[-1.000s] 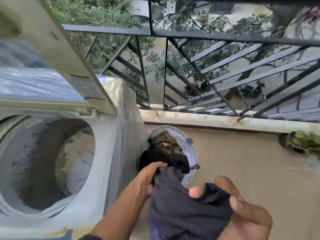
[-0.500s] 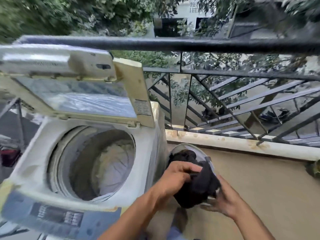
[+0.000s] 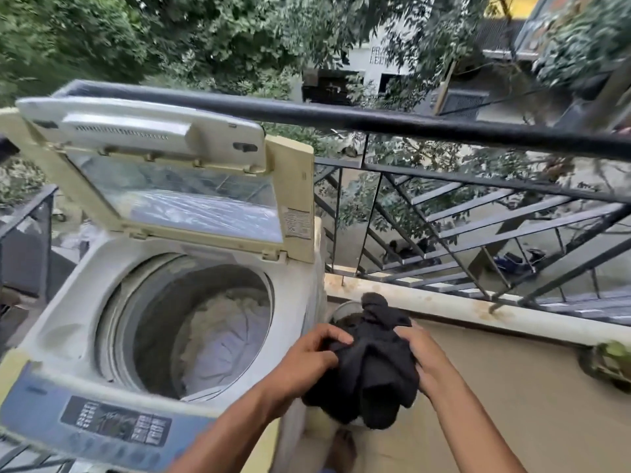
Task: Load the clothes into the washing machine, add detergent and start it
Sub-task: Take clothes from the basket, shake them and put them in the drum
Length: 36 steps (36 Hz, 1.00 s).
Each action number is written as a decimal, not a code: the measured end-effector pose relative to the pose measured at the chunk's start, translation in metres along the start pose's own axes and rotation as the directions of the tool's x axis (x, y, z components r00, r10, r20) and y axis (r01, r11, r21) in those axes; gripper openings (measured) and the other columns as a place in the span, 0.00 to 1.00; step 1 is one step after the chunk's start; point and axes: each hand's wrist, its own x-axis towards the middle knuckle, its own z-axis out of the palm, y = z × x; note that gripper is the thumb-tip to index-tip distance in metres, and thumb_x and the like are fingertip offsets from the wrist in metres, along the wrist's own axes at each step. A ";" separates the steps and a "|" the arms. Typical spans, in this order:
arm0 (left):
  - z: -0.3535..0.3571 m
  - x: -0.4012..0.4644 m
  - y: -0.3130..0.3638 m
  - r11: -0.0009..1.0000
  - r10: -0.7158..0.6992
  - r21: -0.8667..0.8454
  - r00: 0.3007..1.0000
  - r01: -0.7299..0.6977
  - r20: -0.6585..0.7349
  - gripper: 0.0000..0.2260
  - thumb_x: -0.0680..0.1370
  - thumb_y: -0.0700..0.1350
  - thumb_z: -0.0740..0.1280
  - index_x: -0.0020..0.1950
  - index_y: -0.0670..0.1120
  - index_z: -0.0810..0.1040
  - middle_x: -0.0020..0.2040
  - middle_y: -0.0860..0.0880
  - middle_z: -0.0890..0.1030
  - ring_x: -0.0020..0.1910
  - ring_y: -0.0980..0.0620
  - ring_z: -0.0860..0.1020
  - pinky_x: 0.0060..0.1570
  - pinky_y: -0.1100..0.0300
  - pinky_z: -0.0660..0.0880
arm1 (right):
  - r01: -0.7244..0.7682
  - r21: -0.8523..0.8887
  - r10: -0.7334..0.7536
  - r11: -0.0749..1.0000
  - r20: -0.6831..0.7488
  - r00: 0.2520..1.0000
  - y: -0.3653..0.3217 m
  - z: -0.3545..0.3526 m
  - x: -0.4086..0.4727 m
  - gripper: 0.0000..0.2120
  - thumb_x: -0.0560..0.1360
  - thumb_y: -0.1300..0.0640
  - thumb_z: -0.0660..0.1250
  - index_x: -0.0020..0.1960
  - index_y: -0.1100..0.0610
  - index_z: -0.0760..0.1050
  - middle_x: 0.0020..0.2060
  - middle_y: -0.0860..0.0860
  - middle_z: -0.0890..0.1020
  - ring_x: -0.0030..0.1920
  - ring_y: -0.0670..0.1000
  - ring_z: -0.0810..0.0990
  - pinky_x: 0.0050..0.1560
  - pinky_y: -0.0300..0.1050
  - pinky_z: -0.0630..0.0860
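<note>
A top-loading washing machine (image 3: pixel 65 315) stands at the left with its lid (image 3: pixel 177 186) raised. Pale clothes (image 3: pixel 222 332) lie in its drum. Just right of the machine's corner I hold a bundled black garment (image 3: pixel 372 367) between both hands, my left hand (image 3: pixel 310 356) on its left side and my right hand (image 3: pixel 423 356) on its right. Behind the bundle only a sliver of the laundry basket's rim (image 3: pixel 341 307) shows. The machine's blue control panel (image 3: pixel 102 421) faces me at the bottom left.
A black metal railing (image 3: pixel 444 128) with slanted bars runs along the balcony edge on a stained ledge (image 3: pixel 444 305). A small potted plant (image 3: pixel 611 360) sits at the right by the ledge. Tan floor lies to the right; my bare foot (image 3: pixel 341 448) shows below the garment.
The view has risen and pulled back from the basket. The black garment has come up out of the basket, now bunched between both hands beside the machine.
</note>
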 end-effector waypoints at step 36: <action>-0.040 0.011 0.061 0.866 0.392 -0.445 0.860 -0.226 0.326 0.20 0.81 0.41 0.68 0.72 0.55 0.77 0.61 0.51 0.84 0.61 0.47 0.82 0.61 0.55 0.78 | 0.431 0.235 -0.417 0.871 -0.112 0.902 -0.014 0.012 -0.144 0.25 0.67 0.51 0.72 0.63 0.57 0.81 0.59 0.55 0.86 0.56 0.51 0.86 0.46 0.41 0.84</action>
